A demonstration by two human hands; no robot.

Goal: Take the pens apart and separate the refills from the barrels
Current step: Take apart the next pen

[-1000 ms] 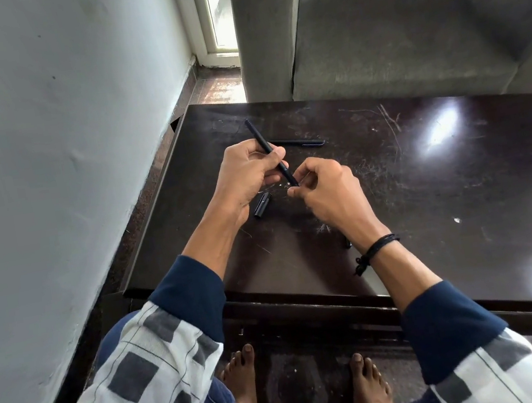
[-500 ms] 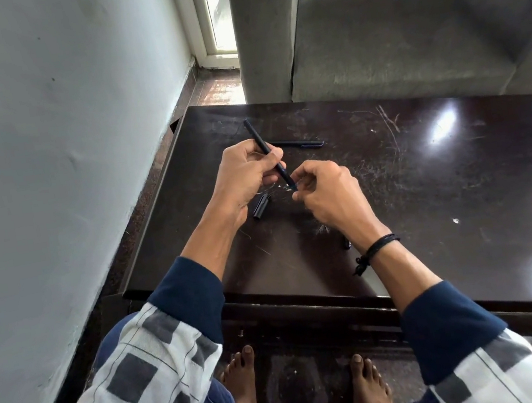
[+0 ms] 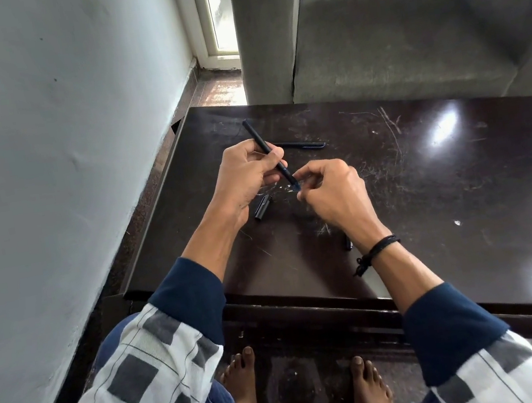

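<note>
Black plastic, slim and smooth: the pen (image 3: 261, 143) is held above the table (image 3: 464, 199), slanting from far left down to its tip by your right hand (image 3: 332, 191). Your left hand (image 3: 247, 176) has its fingers curled round the lower barrel; your right thumb and forefinger pinch the tip end. Judged light and stiff but slick, so grip the barrel firmly near the joint and work the front section straight along the axis; a thin refill would likely bend if levered sideways. A cap (image 3: 263, 207) lies on the table just below your left hand. A second pen (image 3: 301, 145) lies beyond both hands, apparently whole. A small dark piece (image 3: 348, 243) sits by your right wrist; its nature cannot be told
</note>
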